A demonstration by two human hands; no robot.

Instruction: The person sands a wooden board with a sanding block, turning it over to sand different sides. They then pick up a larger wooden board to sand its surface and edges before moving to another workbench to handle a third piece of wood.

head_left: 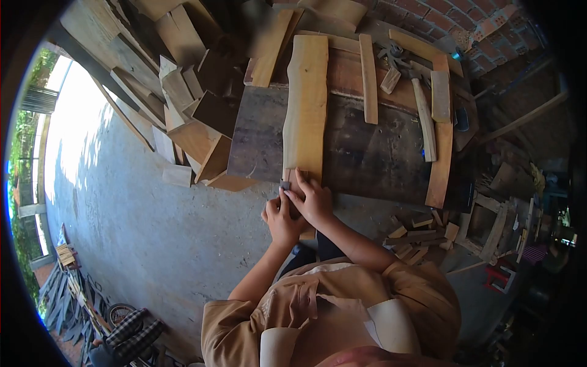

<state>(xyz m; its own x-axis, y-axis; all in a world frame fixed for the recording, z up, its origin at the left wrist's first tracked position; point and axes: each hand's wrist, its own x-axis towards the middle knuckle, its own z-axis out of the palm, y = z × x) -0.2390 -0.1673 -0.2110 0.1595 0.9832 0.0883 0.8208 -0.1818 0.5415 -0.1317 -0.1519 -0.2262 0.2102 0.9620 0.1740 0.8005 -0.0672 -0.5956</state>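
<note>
On a dark workbench [367,153] a pale plank [306,104] lies lengthwise. The left hand [280,221] pinches a small dark piece [285,185] against its near end. The right hand [315,200] presses flat there, fingers extended (probably steadying the plank).

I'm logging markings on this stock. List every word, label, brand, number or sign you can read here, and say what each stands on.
None: no text can be read anywhere in this view.
The plank under the left hand and right hand, the workbench, the hammer and the brick wall show no lettering.
The clutter at the right edge is too small and blurred to tell.
</note>
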